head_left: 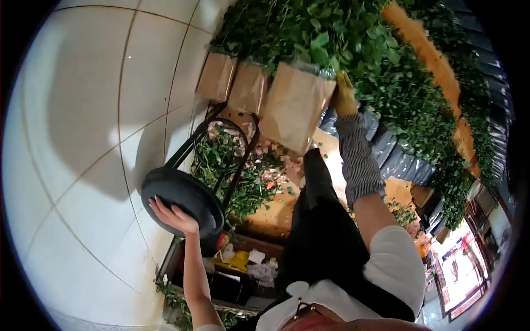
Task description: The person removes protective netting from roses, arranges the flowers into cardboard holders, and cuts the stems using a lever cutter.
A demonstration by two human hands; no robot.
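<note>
My bare left hand (173, 214) lies flat with fingers spread on the round seat of a black stool (187, 190). The stool is tilted, its legs pointing up the view. My right hand (345, 95), in a yellow glove with a grey striped cuff, grips the right edge of a wrapped bunch of leafy stems (297, 106). Brown cardboard and clear plastic cover one end of that bunch; green leaves spread beyond it. Two similar wrapped bunches (247, 87) stand beside it to the left. The glove hides part of the gripped edge.
White tiled wall (88, 110) rises on the left. Leafy stems (408, 94) fill the upper right, with dark plastic-wrapped bunches (397, 154) below. Cut leaves and pink petals (273, 171) litter the floor. Near my legs is a crate (270, 245) of mixed items.
</note>
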